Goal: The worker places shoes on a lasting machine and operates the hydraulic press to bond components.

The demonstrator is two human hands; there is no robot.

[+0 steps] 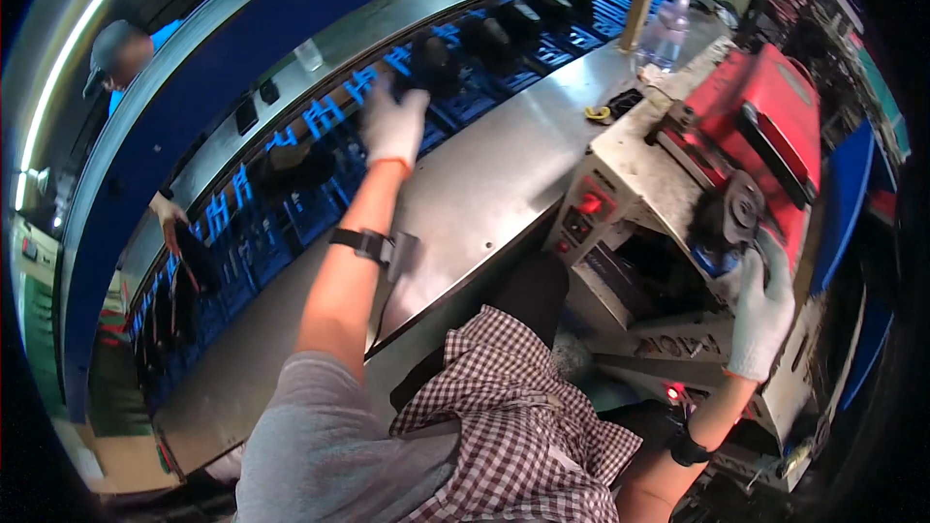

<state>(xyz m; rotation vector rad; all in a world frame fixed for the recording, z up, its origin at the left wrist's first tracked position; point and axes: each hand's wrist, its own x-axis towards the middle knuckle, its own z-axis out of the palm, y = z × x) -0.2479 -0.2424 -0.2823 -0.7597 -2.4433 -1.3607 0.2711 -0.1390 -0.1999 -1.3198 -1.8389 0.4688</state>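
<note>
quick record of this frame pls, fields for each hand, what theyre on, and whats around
left hand: white-gloved left hand, stretched out over the conveyor, blurred, by a dark shoe
right hand: white-gloved right hand, on the red machine beside its round wheel
grip: cannot tell for either hand
surface: steel workbench
nearby: water bottle, row of dark shoes on blue trays
others: a person across the conveyor

You see everything from one head-worn fisheye view, looking steeply down and forward over your own chest. The steel tabletop point(484, 184) lies close below, its straight edges bowing toward the rim, and your forearms enter from the lower edge.
</note>
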